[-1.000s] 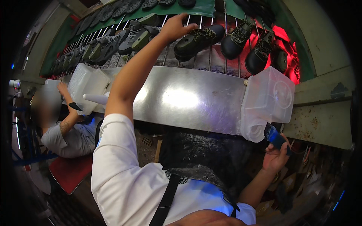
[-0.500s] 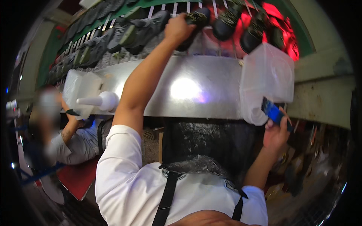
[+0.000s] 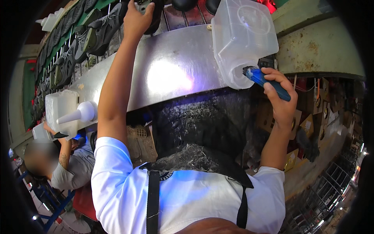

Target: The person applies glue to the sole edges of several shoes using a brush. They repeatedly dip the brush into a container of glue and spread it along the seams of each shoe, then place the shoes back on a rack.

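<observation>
My left hand (image 3: 137, 20) reaches up to the conveyor and grips a dark shoe (image 3: 156, 17); part of the shoe is cut off by the picture's upper edge. In my right hand (image 3: 283, 97) is a blue-handled brush (image 3: 272, 82), the fingers wrapped round its handle. Its bristles point left, at the round mouth of a translucent plastic jug (image 3: 243, 35) that lies on the steel ledge (image 3: 146, 66). Whether the bristles touch the jug's rim I cannot tell.
Several grey shoes (image 3: 107, 29) stand along the slatted conveyor at the upper left. A second translucent container (image 3: 62, 107) and a white nozzle bottle (image 3: 80, 114) are at the ledge's left end. Beyond them sits a co-worker in a grey sleeve (image 3: 78, 162). Cardboard boxes lie at right.
The whole view has shifted, with the ledge and jug now further left and higher. My right hand has brought the brush to the jug's mouth. My left hand stays on the dark shoe.
</observation>
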`<move>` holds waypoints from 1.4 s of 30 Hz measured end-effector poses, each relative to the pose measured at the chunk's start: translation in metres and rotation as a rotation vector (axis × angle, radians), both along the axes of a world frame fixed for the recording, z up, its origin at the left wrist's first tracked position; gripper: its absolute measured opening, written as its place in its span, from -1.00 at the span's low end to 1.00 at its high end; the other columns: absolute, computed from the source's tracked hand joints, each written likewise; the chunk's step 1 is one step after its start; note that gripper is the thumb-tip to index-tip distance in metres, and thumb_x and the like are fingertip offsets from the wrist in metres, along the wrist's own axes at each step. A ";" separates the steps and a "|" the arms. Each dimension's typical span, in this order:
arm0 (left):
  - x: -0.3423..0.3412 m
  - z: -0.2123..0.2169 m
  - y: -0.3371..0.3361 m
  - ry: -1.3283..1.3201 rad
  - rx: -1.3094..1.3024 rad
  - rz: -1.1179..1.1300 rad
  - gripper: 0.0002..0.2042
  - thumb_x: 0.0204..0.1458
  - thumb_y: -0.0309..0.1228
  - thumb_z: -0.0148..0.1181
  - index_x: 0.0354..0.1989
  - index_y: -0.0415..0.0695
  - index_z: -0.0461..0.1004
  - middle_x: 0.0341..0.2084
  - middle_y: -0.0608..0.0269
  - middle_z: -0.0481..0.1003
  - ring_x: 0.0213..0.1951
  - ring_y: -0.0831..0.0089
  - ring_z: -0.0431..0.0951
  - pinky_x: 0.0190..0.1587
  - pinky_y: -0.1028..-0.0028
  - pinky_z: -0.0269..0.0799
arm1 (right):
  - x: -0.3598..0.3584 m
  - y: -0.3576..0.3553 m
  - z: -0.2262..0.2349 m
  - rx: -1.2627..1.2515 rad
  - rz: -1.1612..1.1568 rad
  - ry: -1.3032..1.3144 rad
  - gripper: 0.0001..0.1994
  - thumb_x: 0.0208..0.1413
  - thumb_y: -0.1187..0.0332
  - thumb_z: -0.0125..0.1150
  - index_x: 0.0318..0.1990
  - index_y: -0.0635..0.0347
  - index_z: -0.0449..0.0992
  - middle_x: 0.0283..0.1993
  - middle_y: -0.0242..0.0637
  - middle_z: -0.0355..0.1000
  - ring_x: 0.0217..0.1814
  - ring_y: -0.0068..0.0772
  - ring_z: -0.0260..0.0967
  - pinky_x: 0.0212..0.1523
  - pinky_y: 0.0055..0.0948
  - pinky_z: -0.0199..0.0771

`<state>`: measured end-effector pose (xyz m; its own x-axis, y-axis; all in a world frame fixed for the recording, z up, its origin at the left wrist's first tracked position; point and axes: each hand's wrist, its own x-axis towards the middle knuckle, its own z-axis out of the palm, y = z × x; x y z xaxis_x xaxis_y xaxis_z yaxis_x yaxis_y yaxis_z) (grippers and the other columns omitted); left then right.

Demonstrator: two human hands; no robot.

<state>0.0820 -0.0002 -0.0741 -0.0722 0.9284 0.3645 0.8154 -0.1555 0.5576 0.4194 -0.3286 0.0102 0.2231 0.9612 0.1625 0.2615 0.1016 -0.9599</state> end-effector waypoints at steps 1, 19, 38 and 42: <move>-0.006 -0.005 -0.011 -0.015 0.121 -0.007 -0.18 0.06 0.13 0.28 0.31 -0.28 0.28 0.17 -0.26 0.46 0.21 -0.11 0.48 0.23 0.20 0.39 | -0.004 0.002 0.003 -0.003 0.036 -0.139 -0.81 0.09 0.56 0.34 -0.13 0.34 0.55 0.08 -0.14 0.54 -0.08 -0.40 0.49 -0.05 -0.40 0.51; -0.109 0.022 -0.143 -0.149 0.208 -0.188 -0.57 0.03 -0.41 0.35 0.11 -0.21 0.52 0.00 -0.02 0.59 0.04 0.12 0.61 0.12 0.32 0.49 | -0.017 -0.001 0.023 -0.055 0.191 -0.273 -0.82 0.05 0.49 0.31 -0.22 0.30 0.46 0.00 -0.02 0.56 -0.08 -0.28 0.47 0.05 -0.28 0.46; -0.089 0.038 0.104 0.873 -0.582 -0.061 0.24 -0.29 0.08 0.54 0.56 0.02 -0.15 0.20 0.17 0.51 0.19 0.15 0.54 0.18 0.05 0.44 | -0.004 -0.022 -0.017 0.075 -0.227 0.223 -0.41 0.37 -0.10 0.02 -0.16 0.45 0.48 -0.37 -0.03 0.48 -0.63 -0.45 0.32 -0.72 -0.51 0.30; -0.104 0.078 0.070 0.761 -0.448 0.045 0.25 -0.27 0.15 0.50 0.56 0.05 -0.19 0.15 -0.02 0.51 0.16 0.06 0.55 0.16 0.08 0.46 | -0.006 -0.025 -0.024 0.099 -0.241 0.273 -0.40 0.36 -0.12 0.03 -0.15 0.45 0.48 -0.31 -0.01 0.49 -0.61 -0.43 0.34 -0.67 -0.49 0.33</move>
